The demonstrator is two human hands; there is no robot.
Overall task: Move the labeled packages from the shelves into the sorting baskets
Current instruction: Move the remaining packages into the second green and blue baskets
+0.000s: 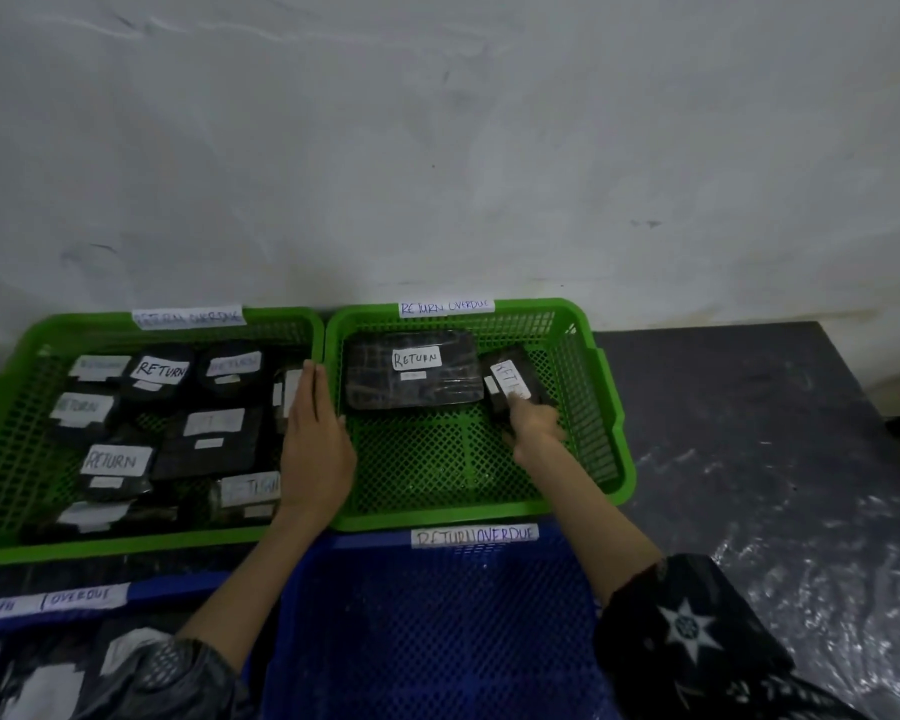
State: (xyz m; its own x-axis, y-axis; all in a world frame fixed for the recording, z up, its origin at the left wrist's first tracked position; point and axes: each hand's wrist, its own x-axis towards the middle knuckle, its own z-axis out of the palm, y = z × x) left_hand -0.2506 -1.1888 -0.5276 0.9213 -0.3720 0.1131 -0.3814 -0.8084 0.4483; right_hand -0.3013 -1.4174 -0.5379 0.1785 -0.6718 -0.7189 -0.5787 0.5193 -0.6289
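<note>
Inside the right green basket (601, 407), the right hand (533, 426) grips a small black package (515, 384), fingers curled round its near end; package tilted, its far end against the basket's right side. White label on it reads "RET..." with the rest covered by the hand; a smaller white tag sits beside the label, unreadable. Just left of it in the same basket lies a larger flat black package (411, 376), label "RETURN", small blurred tag under that. The basket's back rim carries a paper strip (446, 307) reading "RETURN OVERDUE".

Left hand (315, 439) lies flat with fingers straight, resting over the shared edge between the two green baskets, holding nothing.

Left green basket (1, 387) holds many black packages, several with white labels reading "RETURN" (159, 370); others are too blurred to read. Its rim strip (188, 318) is blurred but looks like "RETURN OVERDUE".

Near side: a blue basket (437, 641) with a strip (475, 536) reading "RETURN OVERDUE". A second blue basket (167, 589) at lower left has a strip (48, 600) reading "...TURN / OVERDUE", with dark packages and white labels in it, text unreadable.

Dark sleeves on both forearms, the right sleeve (692, 636) with a white star print. Baskets sit on a dark worktop (749, 407) covered with clear plastic film, against a grey wall (437, 148).
</note>
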